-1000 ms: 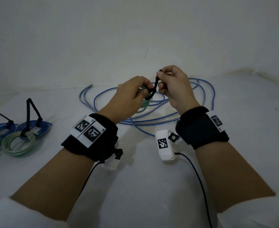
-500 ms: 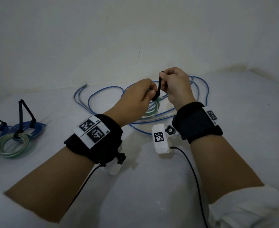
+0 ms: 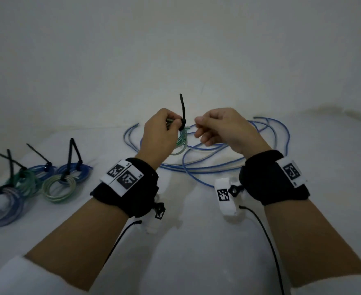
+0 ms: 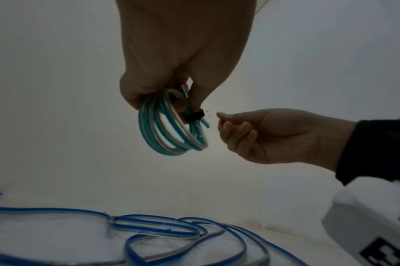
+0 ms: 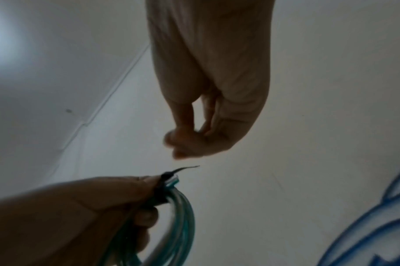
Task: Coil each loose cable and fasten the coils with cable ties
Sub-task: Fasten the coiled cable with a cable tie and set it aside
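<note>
My left hand holds a small green-and-clear cable coil up above the white surface, pinching it at the top. A black cable tie is cinched round the coil right by my fingers, its tail sticking straight up. In the left wrist view the coil hangs from my left fingers with the tie's head on its right side. My right hand hovers just right of the tie, fingers curled, holding nothing and apart from it. The loose blue cable sprawls on the surface beneath both hands.
Several tied coils, blue and green, lie at the left with black tie tails sticking up. More blue coils sit at the far left edge. A pale wall rises just behind the cables.
My right hand was gripping the tie's tail and pulling it; it has now let go and drawn slightly right. The tie's loop has closed tight on the coil, tail now upright.
</note>
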Demonstrator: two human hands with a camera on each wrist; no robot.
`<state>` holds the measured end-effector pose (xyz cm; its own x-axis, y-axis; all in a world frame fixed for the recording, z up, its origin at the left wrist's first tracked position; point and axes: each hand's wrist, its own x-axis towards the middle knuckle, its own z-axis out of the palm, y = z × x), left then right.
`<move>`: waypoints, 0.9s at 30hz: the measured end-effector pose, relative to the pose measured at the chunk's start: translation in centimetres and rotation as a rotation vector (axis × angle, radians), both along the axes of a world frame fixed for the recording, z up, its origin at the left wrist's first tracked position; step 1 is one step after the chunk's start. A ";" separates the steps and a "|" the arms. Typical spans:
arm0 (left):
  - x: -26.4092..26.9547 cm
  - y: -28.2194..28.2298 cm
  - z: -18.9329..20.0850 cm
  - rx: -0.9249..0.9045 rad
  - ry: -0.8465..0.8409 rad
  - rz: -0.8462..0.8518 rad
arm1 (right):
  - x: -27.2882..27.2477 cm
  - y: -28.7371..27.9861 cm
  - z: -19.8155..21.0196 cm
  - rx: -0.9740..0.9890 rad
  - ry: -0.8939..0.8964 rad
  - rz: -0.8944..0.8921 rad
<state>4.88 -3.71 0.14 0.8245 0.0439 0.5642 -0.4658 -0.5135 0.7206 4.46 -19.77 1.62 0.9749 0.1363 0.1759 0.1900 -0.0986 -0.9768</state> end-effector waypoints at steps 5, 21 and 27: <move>-1.8 2.9 0.7 -0.195 0.130 0.011 | -1.3 5.0 0.0 0.049 0.047 0.105; -6.9 22.2 -0.4 0.228 0.308 0.273 | -4.1 23.5 -2.8 0.008 0.253 0.376; -7.6 25.9 -1.2 0.415 0.416 0.355 | -4.3 27.4 -4.2 -0.162 0.240 0.342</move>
